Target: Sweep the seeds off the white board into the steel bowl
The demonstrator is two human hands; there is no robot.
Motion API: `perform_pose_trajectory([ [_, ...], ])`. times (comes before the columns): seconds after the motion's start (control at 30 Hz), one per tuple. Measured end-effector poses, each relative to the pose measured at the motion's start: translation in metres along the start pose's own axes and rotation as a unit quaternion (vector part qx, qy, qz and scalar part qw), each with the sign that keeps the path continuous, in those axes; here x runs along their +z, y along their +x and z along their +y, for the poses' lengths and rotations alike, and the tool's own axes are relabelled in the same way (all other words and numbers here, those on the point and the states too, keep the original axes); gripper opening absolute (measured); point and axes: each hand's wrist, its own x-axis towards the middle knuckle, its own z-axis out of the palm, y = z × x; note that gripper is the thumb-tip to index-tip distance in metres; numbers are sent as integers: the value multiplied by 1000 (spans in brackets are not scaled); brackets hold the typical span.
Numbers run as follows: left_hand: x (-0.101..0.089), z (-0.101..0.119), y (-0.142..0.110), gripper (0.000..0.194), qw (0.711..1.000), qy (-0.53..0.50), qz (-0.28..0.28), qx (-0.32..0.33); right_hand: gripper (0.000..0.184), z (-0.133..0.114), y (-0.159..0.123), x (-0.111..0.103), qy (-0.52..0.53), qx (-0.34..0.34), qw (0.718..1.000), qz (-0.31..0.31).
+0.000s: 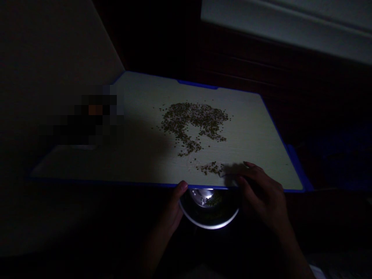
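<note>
A pale tabletop with a blue rim (250,128) carries a scatter of small greenish grains (194,122), with a smaller heap (210,167) near the front edge. Just below that edge a shiny metal bowl (209,221) is held by my left hand (173,211), thumb up against the table rim. A few grains lie inside the bowl. My right hand (261,192) rests on the table's front edge beside the small heap, fingers curled and pointing left toward it. The scene is very dark.
A blurred dark object (90,116) sits on the table's left part. A pale wall rises at the left, and a light ledge (290,27) runs across the upper right. Darkness surrounds the table on the right and below.
</note>
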Motion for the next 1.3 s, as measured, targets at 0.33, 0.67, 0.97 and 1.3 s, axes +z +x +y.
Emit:
perform_pose_trajectory([
  [0.33, -4, -2, 0, 54, 1000, -3, 0, -18, 15, 2, 1, 1, -11, 44, 999, 13],
  [0.67, -5, -3, 1, 55, 1000, -2, 0, -10, 19, -1, 5, 1, -3, 119, 993, 12],
  [0.97, -2, -1, 0, 55, 1000, -1, 14, -13, 21, -1, 8, 2, 13, 142, 990, 16],
  [1.3, -1, -1, 2, 55, 999, 13, 21, -20, 24, 2, 13, 4, -3, 154, 988, 31],
])
